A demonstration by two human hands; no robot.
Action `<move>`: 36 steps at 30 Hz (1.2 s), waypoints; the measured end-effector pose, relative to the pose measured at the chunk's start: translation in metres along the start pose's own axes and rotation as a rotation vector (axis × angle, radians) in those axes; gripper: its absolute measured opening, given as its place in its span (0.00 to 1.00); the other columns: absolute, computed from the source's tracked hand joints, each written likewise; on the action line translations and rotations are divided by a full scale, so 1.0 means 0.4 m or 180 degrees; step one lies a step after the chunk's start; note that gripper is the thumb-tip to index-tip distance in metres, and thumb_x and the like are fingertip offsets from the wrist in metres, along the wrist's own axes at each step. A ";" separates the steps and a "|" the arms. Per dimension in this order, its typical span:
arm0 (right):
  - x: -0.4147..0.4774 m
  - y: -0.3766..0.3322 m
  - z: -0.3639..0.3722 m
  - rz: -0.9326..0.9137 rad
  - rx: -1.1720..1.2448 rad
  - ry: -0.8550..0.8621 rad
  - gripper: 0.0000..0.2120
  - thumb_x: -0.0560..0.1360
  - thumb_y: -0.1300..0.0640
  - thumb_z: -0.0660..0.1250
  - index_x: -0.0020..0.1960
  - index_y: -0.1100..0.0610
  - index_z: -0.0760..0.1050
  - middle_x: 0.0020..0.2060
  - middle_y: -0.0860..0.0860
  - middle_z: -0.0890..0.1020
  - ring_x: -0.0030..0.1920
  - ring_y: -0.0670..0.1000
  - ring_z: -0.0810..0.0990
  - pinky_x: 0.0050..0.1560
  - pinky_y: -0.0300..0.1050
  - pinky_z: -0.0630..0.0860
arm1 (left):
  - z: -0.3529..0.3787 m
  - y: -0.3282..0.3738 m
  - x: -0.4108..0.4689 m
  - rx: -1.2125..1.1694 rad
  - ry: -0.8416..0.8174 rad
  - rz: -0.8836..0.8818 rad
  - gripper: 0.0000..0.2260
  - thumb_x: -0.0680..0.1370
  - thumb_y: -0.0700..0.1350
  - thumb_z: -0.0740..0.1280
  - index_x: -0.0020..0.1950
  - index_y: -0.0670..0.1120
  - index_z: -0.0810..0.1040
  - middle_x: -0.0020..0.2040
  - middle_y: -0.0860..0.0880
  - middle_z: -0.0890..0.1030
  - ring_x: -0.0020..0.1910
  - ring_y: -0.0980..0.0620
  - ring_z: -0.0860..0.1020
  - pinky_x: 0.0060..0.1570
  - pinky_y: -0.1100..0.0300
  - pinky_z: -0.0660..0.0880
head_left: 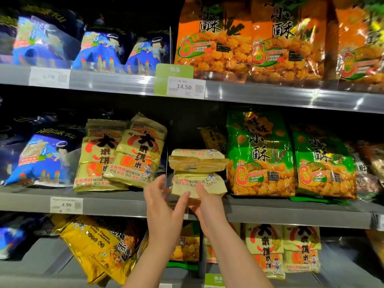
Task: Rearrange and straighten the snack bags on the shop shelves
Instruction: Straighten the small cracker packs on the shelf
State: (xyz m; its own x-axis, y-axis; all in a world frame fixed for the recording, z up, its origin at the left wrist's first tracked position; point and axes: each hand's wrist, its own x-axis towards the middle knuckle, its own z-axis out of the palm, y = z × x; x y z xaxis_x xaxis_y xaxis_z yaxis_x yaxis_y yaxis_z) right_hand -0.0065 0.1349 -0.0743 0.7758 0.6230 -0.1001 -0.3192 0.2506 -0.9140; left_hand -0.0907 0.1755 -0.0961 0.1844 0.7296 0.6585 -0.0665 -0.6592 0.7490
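Fingers [204, 189] of the right hand [209, 206] pinch the lower edge of a folded pale-yellow snack bag [197, 173] on the middle shelf [124, 202], beside the green bags [259, 154]. Its long axis runs upright, printed face outward. Left hand [164, 206] is spread open, fingertips just touching it.

A single head-worn, wide-angle view faces the shop shelves straight on and from close by. It sits about level with the middle shelf [124, 201], looks slightly up at the top shelf [270, 94] and down at the lowest shelf [41, 252]. Both forearms reach in from the bottom edge. The shelf lines bow toward the frame edges.
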 end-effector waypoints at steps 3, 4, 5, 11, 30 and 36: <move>-0.026 0.013 -0.009 -0.0112 0.0111 -0.0104 0.14 0.78 0.55 0.63 0.63 0.51 0.70 0.53 0.49 0.79 0.56 0.51 0.76 0.62 0.49 0.71 | -0.009 0.003 0.007 -0.0050 -0.0060 -0.0199 0.34 0.68 0.64 0.64 0.70 0.53 0.60 0.62 0.50 0.65 0.57 0.49 0.73 0.53 0.52 0.76; -0.037 0.020 -0.015 -0.0157 0.0111 -0.0171 0.13 0.78 0.55 0.63 0.62 0.48 0.69 0.54 0.47 0.77 0.57 0.50 0.74 0.62 0.49 0.69 | -0.011 0.001 0.006 -0.0031 -0.0111 -0.0219 0.35 0.68 0.66 0.63 0.71 0.54 0.59 0.64 0.50 0.64 0.59 0.48 0.72 0.54 0.50 0.76; -0.047 0.027 -0.021 -0.0228 0.0073 -0.0250 0.13 0.78 0.55 0.62 0.61 0.45 0.69 0.55 0.46 0.76 0.57 0.48 0.72 0.62 0.48 0.67 | -0.013 0.003 0.003 -0.0015 -0.0165 -0.0237 0.35 0.69 0.65 0.64 0.72 0.56 0.57 0.66 0.49 0.63 0.60 0.48 0.72 0.54 0.50 0.75; -0.094 0.057 -0.054 -0.0558 -0.0252 -0.0414 0.11 0.78 0.54 0.62 0.52 0.36 0.69 0.54 0.37 0.75 0.58 0.44 0.72 0.63 0.46 0.66 | -0.025 0.051 -0.006 -0.0335 -0.0462 -0.0527 0.37 0.67 0.65 0.60 0.74 0.58 0.54 0.72 0.50 0.60 0.65 0.52 0.68 0.56 0.57 0.68; -0.145 0.072 -0.197 -0.0769 0.0095 0.0182 0.15 0.76 0.56 0.64 0.62 0.51 0.67 0.52 0.47 0.77 0.48 0.46 0.78 0.45 0.42 0.76 | -0.042 0.056 -0.021 -0.1123 -0.1001 -0.1625 0.24 0.69 0.60 0.68 0.63 0.57 0.71 0.56 0.52 0.81 0.54 0.49 0.80 0.55 0.43 0.76; -0.077 0.007 -0.217 -0.0151 -0.0163 -0.0239 0.11 0.76 0.56 0.63 0.58 0.55 0.76 0.54 0.57 0.82 0.57 0.60 0.78 0.62 0.66 0.69 | -0.070 0.038 -0.038 -0.1345 -0.1332 -0.1720 0.23 0.70 0.54 0.71 0.64 0.56 0.72 0.56 0.52 0.82 0.55 0.49 0.80 0.56 0.44 0.76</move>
State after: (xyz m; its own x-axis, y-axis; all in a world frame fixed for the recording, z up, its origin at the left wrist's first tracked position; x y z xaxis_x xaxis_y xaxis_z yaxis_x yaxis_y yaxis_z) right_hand 0.0158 0.0521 -0.1078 0.7458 0.6656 -0.0283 -0.2533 0.2440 -0.9361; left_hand -0.1221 0.1596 -0.0927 0.6439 0.7442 0.1777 -0.2130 -0.0487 0.9758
